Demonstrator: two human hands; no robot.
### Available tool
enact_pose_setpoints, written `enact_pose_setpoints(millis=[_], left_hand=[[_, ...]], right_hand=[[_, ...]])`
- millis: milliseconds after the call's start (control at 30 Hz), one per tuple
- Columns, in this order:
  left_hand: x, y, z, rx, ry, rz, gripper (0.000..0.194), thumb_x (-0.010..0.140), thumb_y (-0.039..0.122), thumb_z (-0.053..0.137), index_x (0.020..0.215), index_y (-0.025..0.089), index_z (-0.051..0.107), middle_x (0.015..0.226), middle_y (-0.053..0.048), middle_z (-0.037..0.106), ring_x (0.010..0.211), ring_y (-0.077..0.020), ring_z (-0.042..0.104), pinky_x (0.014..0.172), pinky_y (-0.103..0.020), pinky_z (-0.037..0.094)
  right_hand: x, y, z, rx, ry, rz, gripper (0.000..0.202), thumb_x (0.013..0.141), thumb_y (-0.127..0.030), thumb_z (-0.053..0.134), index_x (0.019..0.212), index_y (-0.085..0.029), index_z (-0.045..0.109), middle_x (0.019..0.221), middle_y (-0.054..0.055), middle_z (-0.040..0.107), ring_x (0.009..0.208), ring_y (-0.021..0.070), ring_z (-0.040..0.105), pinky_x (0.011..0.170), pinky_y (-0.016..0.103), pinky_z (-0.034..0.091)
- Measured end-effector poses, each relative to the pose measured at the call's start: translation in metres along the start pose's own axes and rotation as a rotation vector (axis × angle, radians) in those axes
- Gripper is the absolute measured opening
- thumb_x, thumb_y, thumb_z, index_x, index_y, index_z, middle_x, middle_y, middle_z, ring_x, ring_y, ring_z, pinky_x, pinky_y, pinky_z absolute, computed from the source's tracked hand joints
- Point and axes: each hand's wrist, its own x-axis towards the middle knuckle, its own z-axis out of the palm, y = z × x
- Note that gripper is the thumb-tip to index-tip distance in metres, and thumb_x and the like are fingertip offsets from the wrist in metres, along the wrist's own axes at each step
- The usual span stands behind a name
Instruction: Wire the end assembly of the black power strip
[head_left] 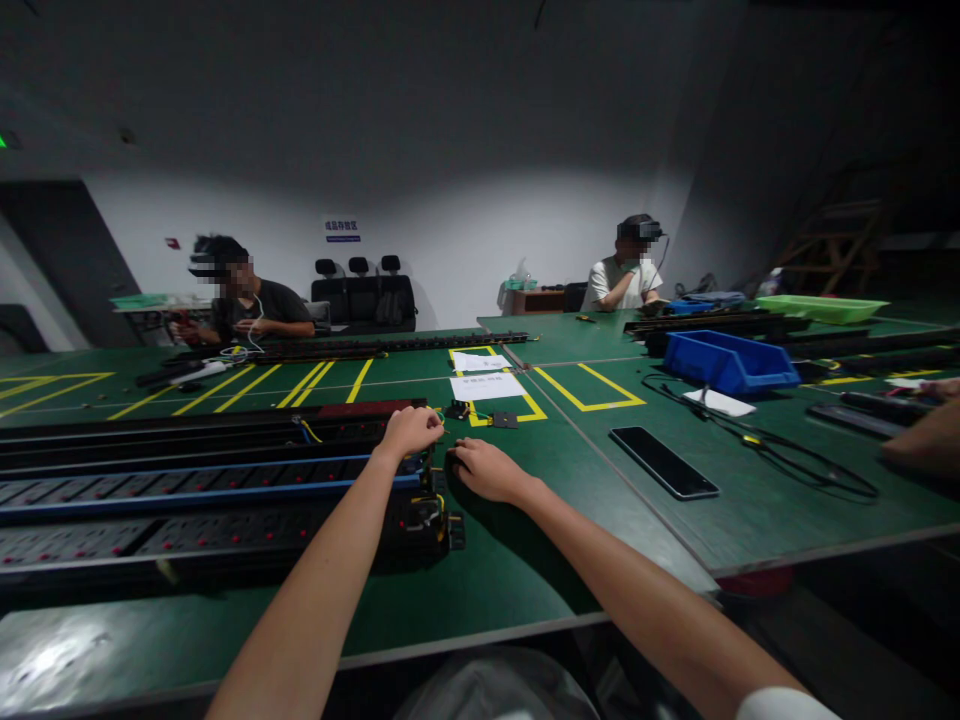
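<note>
My left hand (411, 432) rests at the right end of a long black strip (352, 432), its fingers bent over the end piece. Just to the right, my right hand (487, 468) is near the ends of the strips, fingers curled toward a small part too small to make out. Nearer to me lie a blue-edged strip (247, 484) and a black socket strip (240, 530) with red dots and yellow wires at its end. Beyond my hands sits a small black plate (505, 420) with a green-yellow wire.
A phone (664, 462), a black cable (787, 460) and a blue bin (731, 362) are on the right. Papers (487, 387) lie ahead. Two people sit across the table (525, 540); another person's hand (926, 440) shows at the right edge.
</note>
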Motion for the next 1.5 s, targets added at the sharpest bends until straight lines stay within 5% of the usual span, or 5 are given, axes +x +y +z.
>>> enact_pose_setpoints(millis=[1500], left_hand=[[-0.0008,0.0011,-0.0009,-0.008,-0.005,-0.013,0.025,0.082,0.041,0.056,0.089,0.028,0.077,0.094,-0.003,0.077,0.095,-0.0243,0.069,0.088,-0.033,0.047]], right_hand=[[-0.0004,-0.0004,-0.0005,-0.014,-0.012,0.002,0.032,0.096,-0.021,0.046,0.118,-0.011,0.067,0.111,0.014,0.067,0.105,0.0229,0.06,0.095,0.032,0.042]])
